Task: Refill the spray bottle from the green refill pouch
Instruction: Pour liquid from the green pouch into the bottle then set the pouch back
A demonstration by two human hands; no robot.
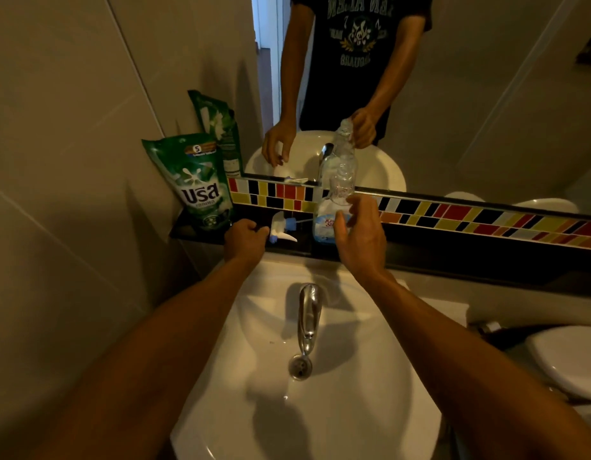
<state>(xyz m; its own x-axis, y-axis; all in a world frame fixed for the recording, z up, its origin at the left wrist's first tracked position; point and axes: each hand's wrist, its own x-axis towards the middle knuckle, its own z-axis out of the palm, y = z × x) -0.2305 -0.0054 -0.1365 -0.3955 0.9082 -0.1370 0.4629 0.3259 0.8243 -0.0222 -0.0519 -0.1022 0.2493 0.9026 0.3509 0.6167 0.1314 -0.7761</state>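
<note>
Spray bottle (334, 207): clear, top off, upright on the dark ledge (453, 250) below the mirror (470, 94). Right hand (360, 240): fingers spread loosely around its body, firm grip uncertain. Spray head (282, 229): lying on the ledge, left hand (246, 239) curled at its end. Green pouch (197, 182): upright in the ledge's left corner. Sink (370, 376) and tap (309, 313): below.

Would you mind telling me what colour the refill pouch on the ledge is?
Green with white lettering; the refill pouch shows best in the head view.
</note>
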